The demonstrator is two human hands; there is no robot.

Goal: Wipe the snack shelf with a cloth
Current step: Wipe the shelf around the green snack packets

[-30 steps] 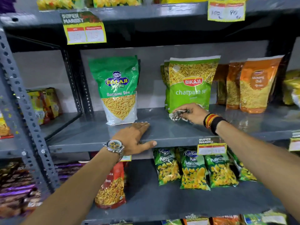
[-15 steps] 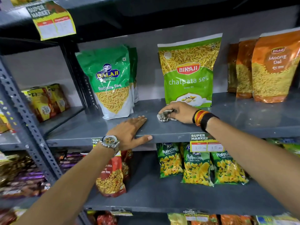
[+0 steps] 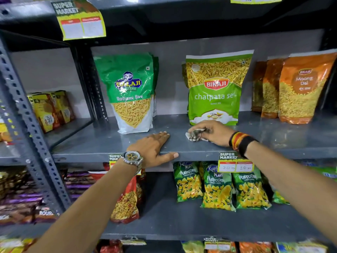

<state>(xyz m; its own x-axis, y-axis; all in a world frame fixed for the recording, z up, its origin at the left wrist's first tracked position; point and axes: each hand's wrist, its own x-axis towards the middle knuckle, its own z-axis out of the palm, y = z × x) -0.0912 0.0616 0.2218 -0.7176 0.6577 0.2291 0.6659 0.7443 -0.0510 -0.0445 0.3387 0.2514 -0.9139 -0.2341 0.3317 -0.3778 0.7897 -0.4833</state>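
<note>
The grey metal snack shelf [image 3: 102,143] runs across the middle of the view. My right hand [image 3: 214,133] presses a crumpled white and dark cloth [image 3: 194,136] onto the shelf, just in front of the light green Bikaji chatpata sev bag [image 3: 215,92]. My left hand [image 3: 155,148] lies flat on the shelf's front edge, fingers together and thumb along the lip, holding nothing. It sits a short way left of the cloth and in front of the green Balaji Ratlami sev bag [image 3: 131,94].
Orange Moong Dal bags [image 3: 299,88] stand at the shelf's right end. Yellow boxes [image 3: 51,110] fill the bay to the left, behind a perforated upright [image 3: 27,115]. Green Puffcorn packs [image 3: 218,189] and a red snack bag [image 3: 125,203] lie on the lower shelf. Price tags [image 3: 235,164] hang from the edges.
My right hand has slid the cloth leftwards along the shelf, closer to my left hand. The left hand has stayed flat on the edge. The camera has moved closer.
</note>
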